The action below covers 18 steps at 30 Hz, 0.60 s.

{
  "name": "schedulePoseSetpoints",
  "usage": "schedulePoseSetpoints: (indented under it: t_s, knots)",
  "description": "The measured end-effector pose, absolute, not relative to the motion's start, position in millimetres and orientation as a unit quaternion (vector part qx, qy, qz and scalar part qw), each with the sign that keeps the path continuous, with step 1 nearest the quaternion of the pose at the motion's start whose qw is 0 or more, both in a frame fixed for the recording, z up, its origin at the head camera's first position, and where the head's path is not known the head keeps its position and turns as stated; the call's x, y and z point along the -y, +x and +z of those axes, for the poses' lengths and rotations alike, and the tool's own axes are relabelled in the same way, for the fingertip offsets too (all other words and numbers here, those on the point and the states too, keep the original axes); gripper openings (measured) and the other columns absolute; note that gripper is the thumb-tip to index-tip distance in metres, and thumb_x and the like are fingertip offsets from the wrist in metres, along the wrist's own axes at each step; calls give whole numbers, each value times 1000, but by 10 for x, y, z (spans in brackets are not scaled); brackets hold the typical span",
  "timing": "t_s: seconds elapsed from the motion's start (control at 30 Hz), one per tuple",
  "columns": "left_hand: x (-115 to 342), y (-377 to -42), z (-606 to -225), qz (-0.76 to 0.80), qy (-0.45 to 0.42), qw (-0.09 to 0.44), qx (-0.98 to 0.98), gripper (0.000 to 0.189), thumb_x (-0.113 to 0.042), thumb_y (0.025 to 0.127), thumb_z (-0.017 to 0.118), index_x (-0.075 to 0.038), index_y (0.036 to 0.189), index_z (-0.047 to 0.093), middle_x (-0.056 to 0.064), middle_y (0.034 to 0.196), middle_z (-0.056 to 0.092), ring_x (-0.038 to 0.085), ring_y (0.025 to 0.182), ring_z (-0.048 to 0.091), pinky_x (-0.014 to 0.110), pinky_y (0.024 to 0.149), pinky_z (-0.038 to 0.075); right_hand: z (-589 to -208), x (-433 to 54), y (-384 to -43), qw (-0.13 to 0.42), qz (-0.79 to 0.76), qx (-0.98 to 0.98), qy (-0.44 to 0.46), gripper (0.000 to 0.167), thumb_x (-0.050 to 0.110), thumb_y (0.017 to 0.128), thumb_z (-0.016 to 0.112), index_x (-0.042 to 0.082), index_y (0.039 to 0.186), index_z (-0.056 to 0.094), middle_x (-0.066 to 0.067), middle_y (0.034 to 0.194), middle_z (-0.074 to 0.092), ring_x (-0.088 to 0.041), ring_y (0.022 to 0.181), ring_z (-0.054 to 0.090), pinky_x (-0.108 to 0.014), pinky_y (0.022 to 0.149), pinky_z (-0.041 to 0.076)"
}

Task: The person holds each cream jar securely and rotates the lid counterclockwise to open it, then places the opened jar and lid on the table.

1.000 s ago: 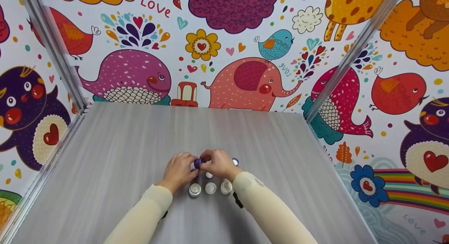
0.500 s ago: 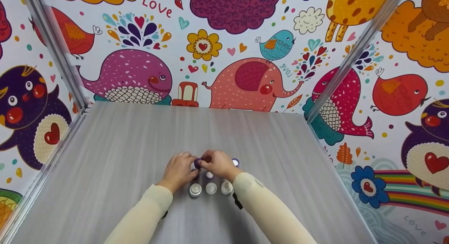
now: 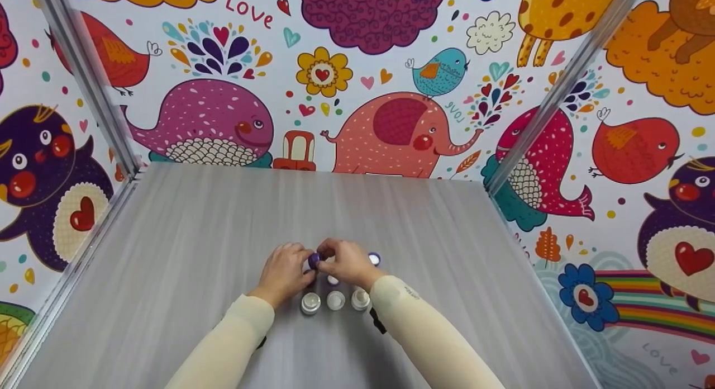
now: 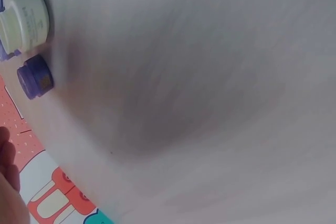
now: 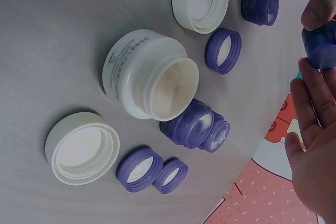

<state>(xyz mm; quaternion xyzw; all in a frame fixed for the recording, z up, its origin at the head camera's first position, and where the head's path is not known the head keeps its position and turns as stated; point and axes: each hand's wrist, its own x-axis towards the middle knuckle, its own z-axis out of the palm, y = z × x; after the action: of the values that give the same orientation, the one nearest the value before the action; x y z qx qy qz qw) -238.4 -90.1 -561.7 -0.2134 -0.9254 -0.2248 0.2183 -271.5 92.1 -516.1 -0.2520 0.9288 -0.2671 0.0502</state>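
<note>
In the head view my left hand [image 3: 284,270] and right hand [image 3: 347,261] meet over the table, both pinching a small purple jar [image 3: 314,260]. The right wrist view shows this purple jar [image 5: 319,45] between my left thumb [image 5: 316,13] above and the fingers of my right hand [image 5: 317,145] below. Only part of my left hand [image 4: 9,182] enters the left wrist view. Nearby stands an open white jar [image 5: 142,74] with pale cream inside. Two open purple jars [image 5: 184,127] sit just beyond it, and a smaller purple jar [image 5: 256,4] stands apart.
Lids lie inside-up around the jars: a white lid [image 5: 81,148], another white lid [image 5: 200,3], and several purple lids [image 5: 137,170]. Another white jar [image 3: 310,303] is at the near left of the group. The grey table [image 3: 212,221] ends at a cartoon-printed wall [image 3: 313,37].
Both hands stay in nearly the same place, while the purple jar and my right fingers on it shift slightly. The other jars and lids have not moved.
</note>
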Motion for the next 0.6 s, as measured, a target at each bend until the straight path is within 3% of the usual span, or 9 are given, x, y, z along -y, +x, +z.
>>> schedulePoseSetpoints:
  t_s: [0.17, 0.33, 0.6]
  knots:
    - [892, -2378, -5604, -227, -214, 225, 923, 34, -25, 73, 82, -4, 98, 75, 3, 88, 64, 27, 83, 61, 44, 78, 48, -5161, -941, -2705, 51, -266, -934, -235, 34, 35, 89, 66, 13, 114, 68, 5, 99, 72, -14, 92, 66, -31, 81, 51]
    - [885, -2374, -5604, -228, -219, 236, 919, 31, -26, 72, 81, -6, 95, 74, 3, 87, 64, 27, 82, 61, 44, 78, 48, -5170, -950, -2710, 47, -238, -945, -220, 33, 44, 96, 59, 16, 106, 72, 8, 93, 70, -11, 86, 64, -33, 80, 50]
    - [867, -2374, -5598, -229, -217, 229, 921, 31, -25, 72, 82, -6, 95, 74, 3, 86, 63, 27, 81, 60, 44, 77, 48, -5145, -953, -2708, 60, -272, -930, -240, 28, 30, 85, 69, 15, 109, 70, 5, 98, 71, -17, 94, 67, -31, 82, 50]
